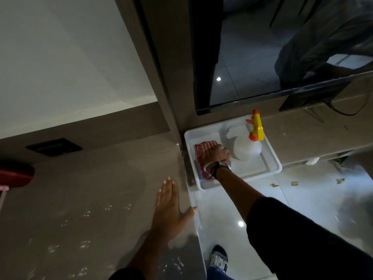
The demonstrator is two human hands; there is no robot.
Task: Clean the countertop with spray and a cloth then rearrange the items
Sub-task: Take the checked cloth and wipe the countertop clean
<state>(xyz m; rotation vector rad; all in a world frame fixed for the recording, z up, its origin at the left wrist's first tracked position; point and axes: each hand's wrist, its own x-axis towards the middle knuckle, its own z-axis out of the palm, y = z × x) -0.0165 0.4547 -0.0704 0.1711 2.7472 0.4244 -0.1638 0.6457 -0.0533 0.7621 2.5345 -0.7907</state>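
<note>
The left hand (168, 207) is laid flat, palm down, with the fingers held straight and together and the thumb spread out to the side. The right arm is stretched far forward and downward, and the right hand (219, 155) is turned palm down with its fingers curled, a watch being worn at the wrist

Digits "67" on the shoe (219, 259) near the bottom edge, other marks too blurred to read
</note>
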